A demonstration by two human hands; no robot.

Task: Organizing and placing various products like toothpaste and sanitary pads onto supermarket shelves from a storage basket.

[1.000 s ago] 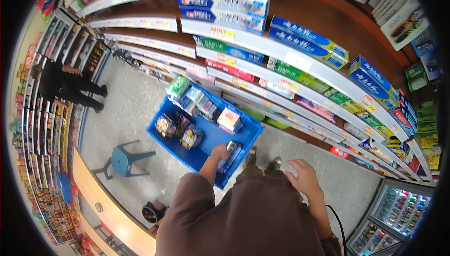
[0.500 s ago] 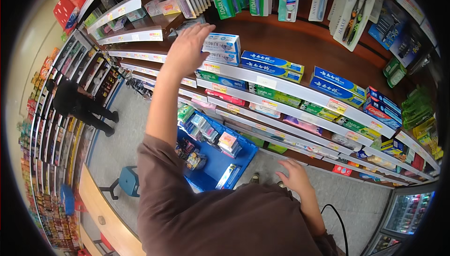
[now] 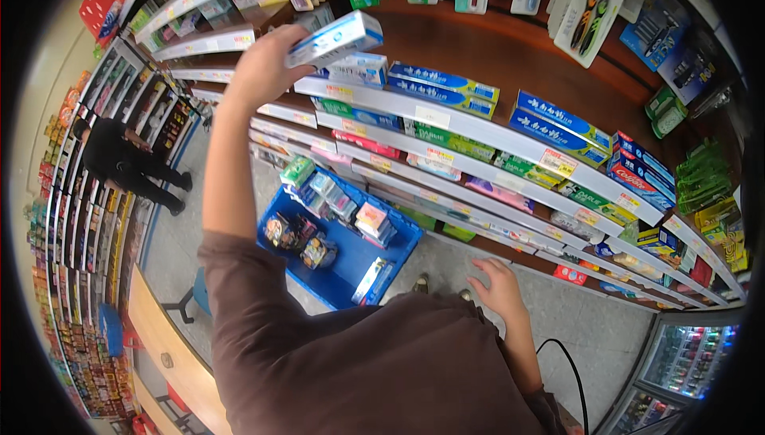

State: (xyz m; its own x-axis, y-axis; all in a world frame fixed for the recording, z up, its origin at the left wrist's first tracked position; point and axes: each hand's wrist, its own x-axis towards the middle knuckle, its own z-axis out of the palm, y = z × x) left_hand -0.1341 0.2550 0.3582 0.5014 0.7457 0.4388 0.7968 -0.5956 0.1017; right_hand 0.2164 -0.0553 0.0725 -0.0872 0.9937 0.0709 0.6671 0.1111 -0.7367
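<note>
Slanting above the left part of a brown shelf [image 3: 446, 45], a white-and-blue box [image 3: 339, 39] is gripped at its left end by the left hand [image 3: 267, 68]. A similar box [image 3: 365, 70] stands just below it, with blue-and-yellow boxes [image 3: 442, 90] to the right. Nearer, on the floor [image 3: 570, 319], a blue crate [image 3: 343, 256] holds assorted packages. The right hand [image 3: 500, 285] hangs empty, fingers loosely parted, right of the crate. Far left, a person in dark clothes [image 3: 115, 152] stands by other shelves.

Head-worn fisheye view, looking down
</note>
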